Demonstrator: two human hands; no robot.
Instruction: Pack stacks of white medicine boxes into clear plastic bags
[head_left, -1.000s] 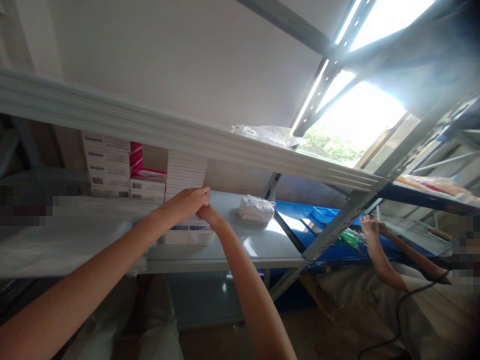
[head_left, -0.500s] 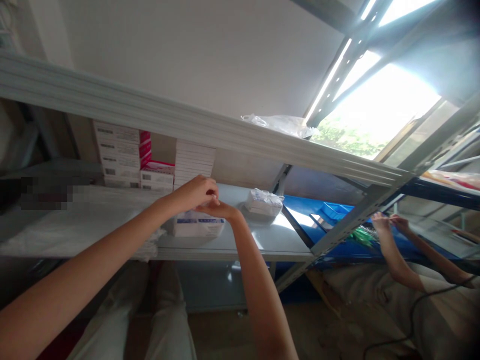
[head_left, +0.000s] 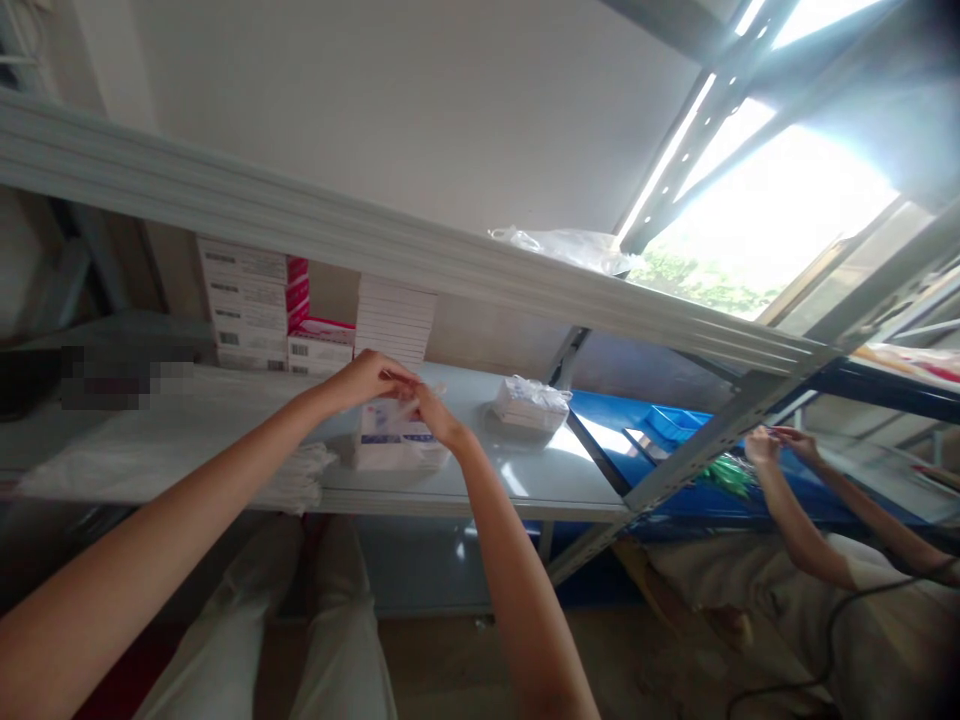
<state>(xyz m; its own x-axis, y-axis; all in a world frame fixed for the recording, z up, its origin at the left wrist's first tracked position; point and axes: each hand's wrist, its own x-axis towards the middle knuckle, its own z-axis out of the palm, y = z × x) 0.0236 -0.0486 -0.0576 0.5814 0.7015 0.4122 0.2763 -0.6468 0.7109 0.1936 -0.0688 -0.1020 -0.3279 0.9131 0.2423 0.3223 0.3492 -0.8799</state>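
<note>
left hand [head_left: 367, 378]: fingers pinched on one end of a small clear packet [head_left: 409, 403], held just above the white box [head_left: 395, 440].
right hand [head_left: 437, 418]: fingers pinch the packet's other end; the two-handed grip keeps the thin piece taut, I judge.
white box: on the grey shelf [head_left: 525, 478], near its front edge, within easy reach.
stacked cartons [head_left: 251, 305]: against the back, labels facing out.
wrapped bundle [head_left: 530, 402]: further right on the same shelf.
co-worker's hands [head_left: 780, 445]: well apart, at the blue rack.

We noted a grey metal shelf [head_left: 525, 480] carrying stacked red-and-white cartons [head_left: 251, 300] and a white box stack [head_left: 395, 318] at the back, a blue-printed white box [head_left: 394, 440] near the front, and a plastic-wrapped packet [head_left: 531, 402] beside it.
</note>
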